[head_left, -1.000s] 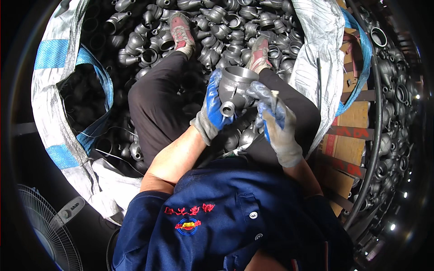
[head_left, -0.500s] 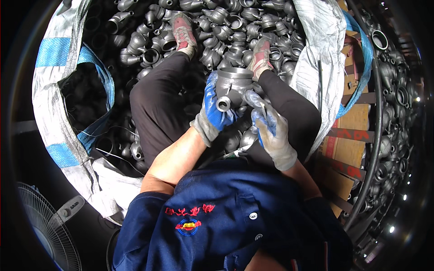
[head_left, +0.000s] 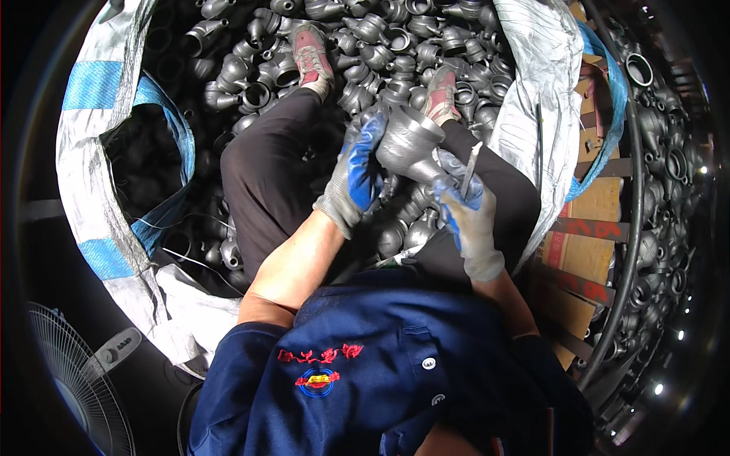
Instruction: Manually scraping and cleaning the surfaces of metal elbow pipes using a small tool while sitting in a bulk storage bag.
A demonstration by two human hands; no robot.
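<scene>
A grey metal casting, with a wide round mouth and a narrower neck, is held tilted between my gloved hands, mouth toward the upper right. My left hand, in a grey and blue coated glove, has its fingers bent against the casting's left side near the rim. The neck end sits in my right hand, in a matching glove, with the fingers closed round it. A slim stick-like tool with a pale tip also sticks up from that hand; its lower end is hidden by the fingers.
Similar grey castings lie heaped round my legs and shoes. A white bag with blue bands surrounds the pile. At right stand wooden boards behind a dark curved bar, with more castings beyond. A fan is at lower left.
The casting has turned in my hands: its mouth has swung from the top toward the upper right and its small side spout no longer shows. The stick-like tool now stands more plainly in view.
</scene>
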